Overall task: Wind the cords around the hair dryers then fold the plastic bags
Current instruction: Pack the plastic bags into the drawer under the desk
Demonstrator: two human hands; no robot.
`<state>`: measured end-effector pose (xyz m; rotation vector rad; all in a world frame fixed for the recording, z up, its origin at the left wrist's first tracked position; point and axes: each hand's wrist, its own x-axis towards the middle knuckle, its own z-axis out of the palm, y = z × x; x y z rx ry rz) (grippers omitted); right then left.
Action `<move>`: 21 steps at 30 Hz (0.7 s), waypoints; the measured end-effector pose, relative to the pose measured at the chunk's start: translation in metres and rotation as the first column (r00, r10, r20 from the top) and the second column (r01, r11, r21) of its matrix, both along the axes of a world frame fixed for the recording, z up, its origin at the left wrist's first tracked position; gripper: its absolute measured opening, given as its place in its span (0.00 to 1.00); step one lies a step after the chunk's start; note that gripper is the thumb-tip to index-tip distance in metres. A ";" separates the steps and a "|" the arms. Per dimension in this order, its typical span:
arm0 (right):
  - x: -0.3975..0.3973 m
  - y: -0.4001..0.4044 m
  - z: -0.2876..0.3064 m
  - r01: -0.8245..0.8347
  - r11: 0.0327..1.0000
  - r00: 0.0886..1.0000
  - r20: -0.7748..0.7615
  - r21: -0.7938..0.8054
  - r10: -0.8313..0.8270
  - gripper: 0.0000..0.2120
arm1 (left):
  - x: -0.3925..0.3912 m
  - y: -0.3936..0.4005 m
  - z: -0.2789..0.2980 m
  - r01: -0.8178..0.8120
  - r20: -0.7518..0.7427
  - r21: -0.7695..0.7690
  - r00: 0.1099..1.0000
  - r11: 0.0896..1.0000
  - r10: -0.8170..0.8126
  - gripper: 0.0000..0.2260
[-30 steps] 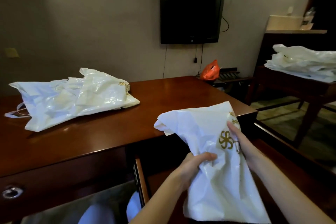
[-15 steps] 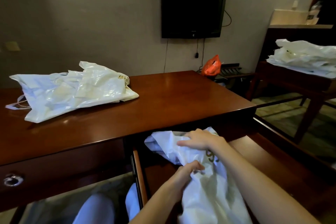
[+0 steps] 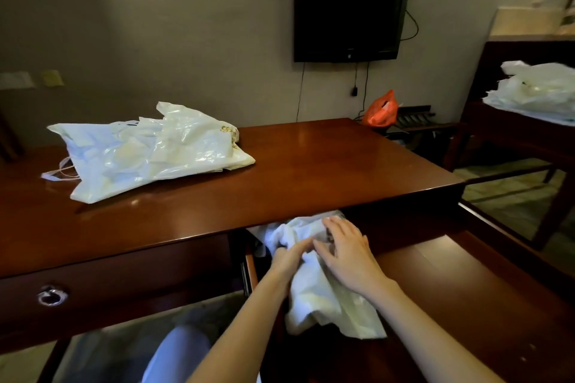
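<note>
— Where is the bag being handled?
— The white plastic bag lies crumpled in the open drawer below the front edge of the wooden surface, its far end tucked under that edge.
— And the hands?
— Both are on it. The left hand has its fingers closed on a bunch of the plastic. The right hand lies flat over the bag, fingers spread and loose, pressing down and gripping nothing.
— Anything else on the surface?
— A pile of white bags at the left, loose and rumpled, one with a gold print near its right end. White cord handles stick out at the pile's left side.
— Further off?
— Another heap of white bags on a dark table at the right, an orange bag on a low rack by the wall, and a black television mounted above. A ring pull sits on the closed drawer front at the left.
</note>
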<state>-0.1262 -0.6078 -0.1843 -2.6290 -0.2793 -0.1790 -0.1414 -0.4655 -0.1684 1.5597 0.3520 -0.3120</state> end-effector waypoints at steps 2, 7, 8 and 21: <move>0.000 -0.003 -0.006 0.008 1.000 0.990 -0.140 0.012 -0.007 0.32 | 0.010 0.006 -0.012 -0.010 0.062 0.145 0.998 0.989 0.001 0.20; 0.005 -0.002 -0.010 0.013 0.988 0.975 -0.219 0.156 0.022 0.34 | 0.007 0.016 -0.008 0.295 -0.026 0.703 0.920 0.647 -0.391 0.22; 0.005 -0.001 -0.008 -0.004 0.986 0.978 -0.206 0.165 0.039 0.33 | 0.004 0.017 -0.003 0.299 -0.046 0.813 0.888 0.499 -0.458 0.20; 0.005 -0.002 -0.015 -0.059 0.936 0.977 -0.174 0.347 0.127 0.32 | -0.006 0.021 -0.014 0.314 -0.139 0.939 0.721 0.142 -0.678 0.47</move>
